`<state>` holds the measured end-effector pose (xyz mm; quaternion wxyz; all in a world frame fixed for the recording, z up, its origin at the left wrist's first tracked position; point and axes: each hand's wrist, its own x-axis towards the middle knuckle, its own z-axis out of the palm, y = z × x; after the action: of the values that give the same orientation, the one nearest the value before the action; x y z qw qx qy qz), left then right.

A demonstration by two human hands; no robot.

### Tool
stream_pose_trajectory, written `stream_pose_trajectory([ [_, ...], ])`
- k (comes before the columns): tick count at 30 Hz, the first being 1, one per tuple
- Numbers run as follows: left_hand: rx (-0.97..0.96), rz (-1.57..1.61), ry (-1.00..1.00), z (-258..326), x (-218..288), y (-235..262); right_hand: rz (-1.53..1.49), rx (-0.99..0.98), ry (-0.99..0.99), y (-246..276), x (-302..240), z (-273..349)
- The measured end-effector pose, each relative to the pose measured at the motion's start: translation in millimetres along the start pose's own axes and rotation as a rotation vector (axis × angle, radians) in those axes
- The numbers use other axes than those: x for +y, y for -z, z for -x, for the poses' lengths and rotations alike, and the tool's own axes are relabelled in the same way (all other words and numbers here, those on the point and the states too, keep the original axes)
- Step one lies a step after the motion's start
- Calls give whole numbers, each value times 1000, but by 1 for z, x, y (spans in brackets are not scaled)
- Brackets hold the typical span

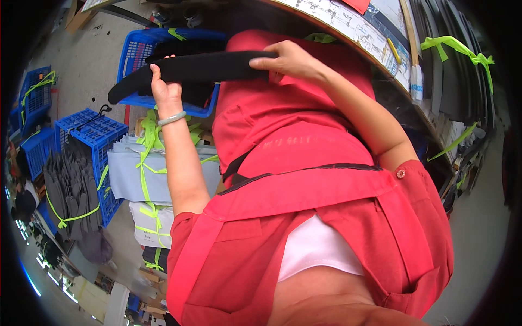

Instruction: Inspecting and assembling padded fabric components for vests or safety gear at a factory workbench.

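While both hands hold it stretched sideways, a long black strip (217,66) spans the gap between them, its rounded left end jutting past the left hand (166,89) and its right end in the right hand (291,61). The right thumb and fingers are together, clamped on that end. The left hand is turned palm up, the strip running between its thumb, on the near side, and its fingers, whose tips show beyond the far edge; how tightly they press, I cannot tell.

A pale green bracelet (172,118) circles the left wrist. Below the strip's left half is a blue basket (204,112) with dark pieces inside; below its right half is the red apron (304,146), bearing faint pale lettering. Dark marks also show on a white package (142,221), under a bundle of light grey pieces (125,174) tied with yellow-green ribbon. Farther left, dark grey pieces (70,185) hang beside a blue crate (111,136). At upper right, a yellow-handled tool (393,50) lies on a marked worktable (331,19).
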<state>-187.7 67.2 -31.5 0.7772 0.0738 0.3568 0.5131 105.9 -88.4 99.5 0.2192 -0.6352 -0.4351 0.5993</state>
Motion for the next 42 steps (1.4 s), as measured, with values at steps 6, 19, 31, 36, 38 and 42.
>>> stream_pose_trajectory([
  [6, -258, -335, 290, 99, -77, -82, -233, 115, 147, -29, -1, -26],
  [19, -363, -456, 319, 110, -58, -64, 248, 117, 224, -44, -12, -29],
  [31, -319, -219, 319, 109, -63, -64, -382, -28, 64, -44, 7, -39],
  [36, -395, -455, 362, 103, -67, -58, -470, -6, 74, -43, 21, -48],
  [38, -368, -425, 336, 107, -73, -62, -628, -75, 62, -38, 30, -51],
  [42, -258, -398, 247, 110, -66, -68, -217, 77, 126, -48, 5, -35],
])
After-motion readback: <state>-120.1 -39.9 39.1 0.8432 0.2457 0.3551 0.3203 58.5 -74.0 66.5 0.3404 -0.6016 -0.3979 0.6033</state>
